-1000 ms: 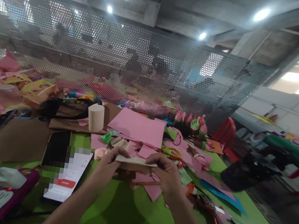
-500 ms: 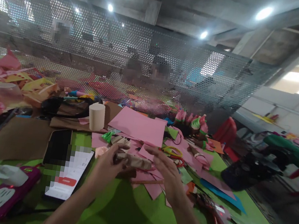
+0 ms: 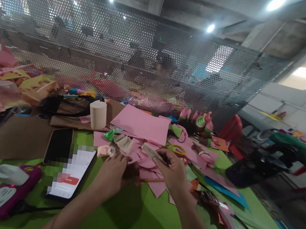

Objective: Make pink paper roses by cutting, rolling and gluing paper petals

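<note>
My right hand [image 3: 171, 169] pinches a thin, folded strip of beige crinkled paper [image 3: 150, 151] between thumb and fingers, above the pink scraps. Low over the table, my left hand [image 3: 113, 170] holds nothing that I can see. Its fingers reach forward beside a small peach-coloured lump [image 3: 103, 151] with clear plastic at its edge. Another crumpled beige paper piece [image 3: 124, 143] lies just beyond those fingers, next to a green wrapped bit [image 3: 109, 135]. Between my hands sits a dark brown piece [image 3: 131, 171], partly hidden by the left hand.
Pink paper sheets [image 3: 141, 123] and yellow-handled scissors [image 3: 178, 149] lie ahead. A glue gun [image 3: 230, 223] with its cord is at right. Two phones, one lit [image 3: 75, 175], and a purple power strip [image 3: 3, 193] lie left. A cream roll [image 3: 97, 115] stands behind.
The beige strip has passed from my left hand to my right, which has closed on it. My left hand has lowered toward the table by the peach lump.
</note>
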A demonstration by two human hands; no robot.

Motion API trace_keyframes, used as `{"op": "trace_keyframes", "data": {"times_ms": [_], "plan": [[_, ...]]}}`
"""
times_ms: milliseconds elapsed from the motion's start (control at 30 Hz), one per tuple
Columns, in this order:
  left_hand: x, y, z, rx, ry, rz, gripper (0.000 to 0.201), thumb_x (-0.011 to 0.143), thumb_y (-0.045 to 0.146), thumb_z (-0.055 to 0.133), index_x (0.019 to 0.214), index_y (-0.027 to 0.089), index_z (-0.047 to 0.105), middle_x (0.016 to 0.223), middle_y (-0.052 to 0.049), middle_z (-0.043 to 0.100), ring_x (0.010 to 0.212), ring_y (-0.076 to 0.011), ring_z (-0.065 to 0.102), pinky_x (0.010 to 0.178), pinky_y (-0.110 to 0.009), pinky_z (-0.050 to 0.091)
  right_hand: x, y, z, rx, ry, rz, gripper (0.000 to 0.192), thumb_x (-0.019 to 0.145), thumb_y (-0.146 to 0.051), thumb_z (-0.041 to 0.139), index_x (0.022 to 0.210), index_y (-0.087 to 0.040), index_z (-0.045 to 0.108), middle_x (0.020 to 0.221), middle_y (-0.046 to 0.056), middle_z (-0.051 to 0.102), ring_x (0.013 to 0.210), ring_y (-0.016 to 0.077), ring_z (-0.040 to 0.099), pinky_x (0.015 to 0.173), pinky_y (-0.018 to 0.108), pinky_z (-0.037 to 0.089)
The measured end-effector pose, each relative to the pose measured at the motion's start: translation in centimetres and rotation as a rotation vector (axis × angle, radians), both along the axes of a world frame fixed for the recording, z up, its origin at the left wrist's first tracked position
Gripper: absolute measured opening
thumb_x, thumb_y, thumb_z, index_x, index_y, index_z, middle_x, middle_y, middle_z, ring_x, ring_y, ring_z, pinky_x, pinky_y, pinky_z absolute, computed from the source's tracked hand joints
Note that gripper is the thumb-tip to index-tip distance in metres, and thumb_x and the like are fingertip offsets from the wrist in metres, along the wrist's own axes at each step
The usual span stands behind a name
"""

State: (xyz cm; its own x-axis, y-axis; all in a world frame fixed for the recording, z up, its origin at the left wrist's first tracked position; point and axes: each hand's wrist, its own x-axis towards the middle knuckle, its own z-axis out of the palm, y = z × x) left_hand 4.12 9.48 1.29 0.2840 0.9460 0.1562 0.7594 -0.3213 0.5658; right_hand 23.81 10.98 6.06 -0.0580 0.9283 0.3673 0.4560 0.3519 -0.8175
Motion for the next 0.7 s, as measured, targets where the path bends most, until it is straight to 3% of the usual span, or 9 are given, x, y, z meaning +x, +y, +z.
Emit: {"op": "trace_keyframes", "data": {"times_ms": [67,133,233,333,400,500,700], "plan": [[0.1,0.0,-0.2,-0.012,0.076,0.002,0.034,0.078,0.02,0.064,0.112,0.016,0.061,0.114,-0.015,0.063,0.107,-0.0332,0.056,0.089,-0.042,0.039,-0.1,-0.1,0.0,0.021,-0.021,-0.011,0.005,0.077,-0.022,0.063,0.08,-0.02,0.066,0.072,0.001,0.062,0.068,0.0181,0.056,0.063,0.027,0.041],[0.1,0.2,-0.3,-0.005,0.026,0.01,0.029,0.079,0.016,0.061,0.108,0.016,0.062,0.112,-0.015,0.063,0.106,-0.0325,0.057,0.089,-0.042,0.039,-0.3,-0.3,0.0,0.046,-0.031,-0.02,0.004,0.077,-0.023,0.063,0.08,-0.02,0.066,0.072,0.001,0.062,0.066,0.0179,0.055,0.061,0.027,0.041],[0.1,0.8,-0.6,-0.042,-0.335,-0.02,0.03,0.078,0.017,0.061,0.108,0.019,0.06,0.11,-0.013,0.064,0.103,-0.0295,0.058,0.088,-0.04,0.042,-0.5,-0.7,0.3,0.106,-0.04,-0.021,0.005,0.079,-0.021,0.061,0.081,-0.021,0.066,0.076,0.002,0.064,0.067,0.0182,0.056,0.062,0.027,0.042],[0.3,1.1,-0.9,-0.23,-0.779,-0.113,0.034,0.081,0.022,0.061,0.114,0.022,0.053,0.106,-0.01,0.065,0.098,-0.0238,0.062,0.084,-0.034,0.046,-0.5,-1.3,0.8,0.203,-0.067,-0.015,0.008,0.082,-0.018,0.06,0.086,-0.022,0.065,0.082,0.003,0.065,0.074,0.0192,0.059,0.064,0.028,0.044],[0.5,1.1,-1.0,-0.3,-0.937,-0.176,0.035,0.083,0.025,0.06,0.117,0.023,0.049,0.106,-0.008,0.065,0.097,-0.0207,0.062,0.084,-0.032,0.046,-0.5,-1.7,1.0,0.268,-0.102,-0.01,0.009,0.083,-0.016,0.06,0.086,-0.022,0.065,0.082,0.004,0.065,0.075,0.0191,0.06,0.064,0.028,0.044],[0.6,0.8,-0.9,-0.28,-0.953,-0.204,0.036,0.086,0.029,0.058,0.12,0.025,0.046,0.108,-0.006,0.063,0.096,-0.0171,0.059,0.085,-0.028,0.045,-0.6,-2.2,1.3,0.324,-0.173,-0.007,0.011,0.083,-0.014,0.06,0.086,-0.023,0.066,0.082,0.004,0.065,0.075,0.0193,0.06,0.065,0.028,0.046],[0.3,0.3,-0.3,-0.169,-0.796,-0.208,0.035,0.09,0.027,0.052,0.124,0.024,0.043,0.11,-0.005,0.06,0.098,-0.0173,0.055,0.09,-0.029,0.041,-1.3,-2.8,0.8,0.426,-0.375,0.031,0.022,0.086,-0.011,0.054,0.097,-0.023,0.068,0.089,0.007,0.069,0.084,0.022,0.062,0.074,0.033,0.047]]}}
